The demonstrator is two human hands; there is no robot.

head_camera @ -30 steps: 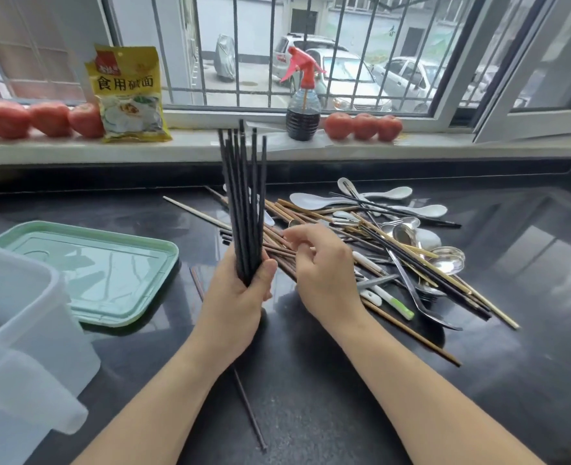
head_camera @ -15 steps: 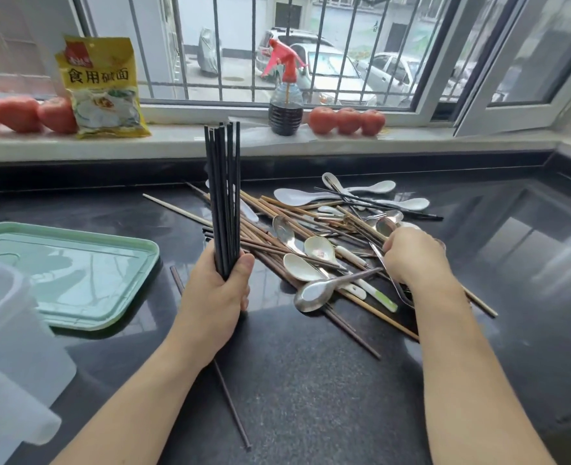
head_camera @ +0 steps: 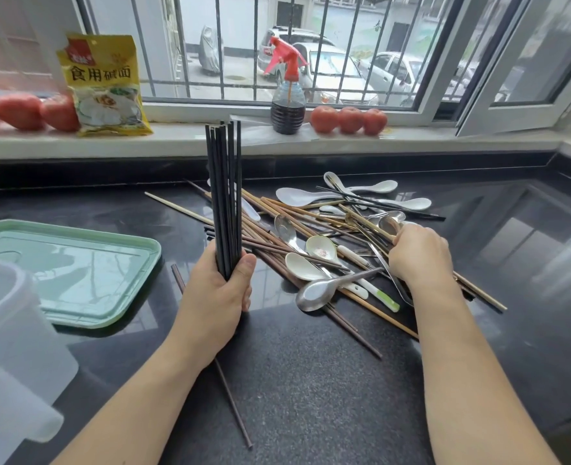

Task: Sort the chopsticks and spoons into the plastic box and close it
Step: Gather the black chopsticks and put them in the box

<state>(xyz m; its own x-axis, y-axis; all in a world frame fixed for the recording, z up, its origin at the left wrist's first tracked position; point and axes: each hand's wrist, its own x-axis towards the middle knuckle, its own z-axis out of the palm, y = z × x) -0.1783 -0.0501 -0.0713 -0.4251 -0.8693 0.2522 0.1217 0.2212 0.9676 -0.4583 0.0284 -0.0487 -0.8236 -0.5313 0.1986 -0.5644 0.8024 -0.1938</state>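
The left hand [head_camera: 215, 297] gripped a bundle of black chopsticks [head_camera: 224, 203] upright at mid-frame, fingers wrapped low round them. The right hand [head_camera: 418, 255], right of centre, lay curled in the mixed pile [head_camera: 327, 243] on the tabletop [head_camera: 311, 380]; whether it held anything could not be told. The plastic box [head_camera: 12, 330] stood at the lower left. The sticks looked light, stiff and slick, best taken together near one end; the ceramic spoons [head_camera: 306, 266] seemed chippable, safest lifted by their handles.

right hand [head_camera: 418, 253] moved onto pile's [head_camera: 327, 243] right side
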